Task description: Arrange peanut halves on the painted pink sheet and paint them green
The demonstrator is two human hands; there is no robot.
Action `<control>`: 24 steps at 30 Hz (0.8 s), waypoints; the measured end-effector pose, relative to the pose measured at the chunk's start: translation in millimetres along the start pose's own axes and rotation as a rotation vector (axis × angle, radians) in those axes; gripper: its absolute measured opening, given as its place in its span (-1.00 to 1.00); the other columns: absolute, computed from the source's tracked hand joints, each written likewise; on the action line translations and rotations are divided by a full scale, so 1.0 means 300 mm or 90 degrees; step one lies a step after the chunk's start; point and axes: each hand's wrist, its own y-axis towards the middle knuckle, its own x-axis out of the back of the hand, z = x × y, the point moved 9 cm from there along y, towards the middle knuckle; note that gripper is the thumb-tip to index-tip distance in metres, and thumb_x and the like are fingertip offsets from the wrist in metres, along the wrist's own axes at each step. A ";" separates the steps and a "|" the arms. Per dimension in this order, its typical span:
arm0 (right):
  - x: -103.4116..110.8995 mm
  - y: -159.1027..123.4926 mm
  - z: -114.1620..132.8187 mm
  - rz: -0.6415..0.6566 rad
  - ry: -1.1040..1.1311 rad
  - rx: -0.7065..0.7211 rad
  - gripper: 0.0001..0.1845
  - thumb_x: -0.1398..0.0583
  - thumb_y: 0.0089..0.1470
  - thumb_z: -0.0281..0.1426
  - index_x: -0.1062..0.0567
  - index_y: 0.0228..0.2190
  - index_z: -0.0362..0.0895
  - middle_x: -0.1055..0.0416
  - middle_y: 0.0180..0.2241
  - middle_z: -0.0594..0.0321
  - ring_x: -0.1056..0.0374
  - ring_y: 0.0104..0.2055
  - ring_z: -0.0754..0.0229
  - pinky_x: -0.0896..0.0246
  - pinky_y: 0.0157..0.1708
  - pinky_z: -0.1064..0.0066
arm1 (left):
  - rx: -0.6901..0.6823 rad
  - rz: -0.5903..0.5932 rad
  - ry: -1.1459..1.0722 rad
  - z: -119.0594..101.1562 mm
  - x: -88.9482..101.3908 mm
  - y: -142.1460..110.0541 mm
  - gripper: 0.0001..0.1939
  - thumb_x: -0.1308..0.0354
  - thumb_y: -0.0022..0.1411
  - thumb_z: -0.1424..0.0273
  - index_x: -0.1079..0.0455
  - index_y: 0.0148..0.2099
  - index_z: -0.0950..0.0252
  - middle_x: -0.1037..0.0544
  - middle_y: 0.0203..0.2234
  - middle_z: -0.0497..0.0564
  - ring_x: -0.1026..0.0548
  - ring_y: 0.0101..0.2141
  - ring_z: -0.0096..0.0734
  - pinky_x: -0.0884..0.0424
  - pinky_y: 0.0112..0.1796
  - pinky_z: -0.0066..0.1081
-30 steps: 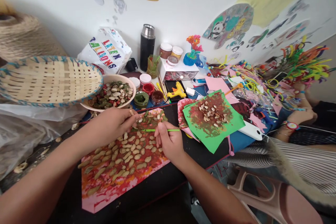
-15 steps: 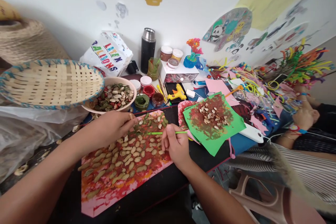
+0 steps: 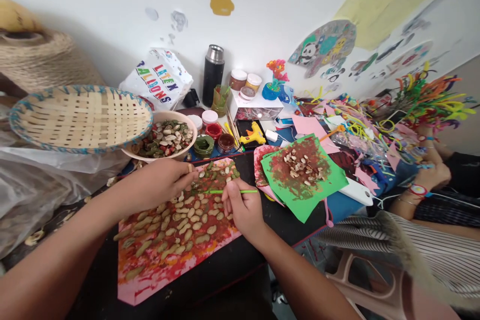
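My right hand (image 3: 243,208) is closed around a thin green paintbrush (image 3: 214,191), which points left over the sheet. Its tip lies near the fingers of my left hand (image 3: 173,179), where I cannot see it clearly. Between the pinched fingertips of that left hand is a small tan peanut shell (image 3: 190,167), mostly hidden. Below both hands lies a pink sheet (image 3: 131,294) smeared with red, orange and brown paint. Peanut shells (image 3: 187,217) cover much of it, and several at its far end are painted green.
A bowl (image 3: 192,143) of painted shells sits behind my left hand, beside a woven basket (image 3: 82,115). Open paint jars (image 3: 203,145), a yellow glue gun (image 3: 254,133) and a black flask (image 3: 213,75) stand farther back. Right are a green painted sheet (image 3: 300,208) and another person's hands (image 3: 431,180).
My right hand has shifted slightly left with the paintbrush, toward my left hand. My left hand keeps its pinch, and the view has tilted a little.
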 end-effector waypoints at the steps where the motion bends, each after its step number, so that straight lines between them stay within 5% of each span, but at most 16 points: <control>1: 0.003 0.000 0.001 -0.004 0.002 -0.001 -0.15 -0.23 0.53 0.44 -0.55 -0.45 0.00 -0.29 -0.69 0.42 -0.26 -0.67 0.26 -0.09 -0.58 0.42 | 0.001 0.018 -0.004 0.002 -0.008 0.003 -0.42 0.01 0.54 -0.16 -0.58 -0.33 0.06 -0.78 -0.38 0.07 -0.72 -0.34 -0.09 -0.51 -0.23 -0.23; 10: 0.070 0.035 0.064 -0.080 0.040 -0.004 -0.12 -0.29 0.41 0.51 -0.46 -0.50 0.02 -0.23 -0.69 0.45 -0.26 -0.69 0.25 -0.17 -0.63 0.44 | 0.013 0.031 -0.012 0.012 -0.012 0.009 -0.43 0.02 0.53 -0.14 -0.61 -0.30 0.06 -0.82 -0.32 0.07 -0.75 -0.30 -0.07 -0.53 -0.17 -0.22; 24: 0.040 0.038 0.023 -0.055 0.039 -0.032 -0.10 -0.28 0.40 0.54 -0.45 -0.48 0.00 -0.23 -0.70 0.47 -0.24 -0.69 0.28 -0.13 -0.62 0.45 | -0.003 0.007 -0.015 -0.004 0.010 0.006 -0.40 0.08 0.56 -0.15 -0.55 -0.32 0.07 -0.79 -0.35 0.06 -0.70 -0.35 -0.12 -0.50 -0.22 -0.23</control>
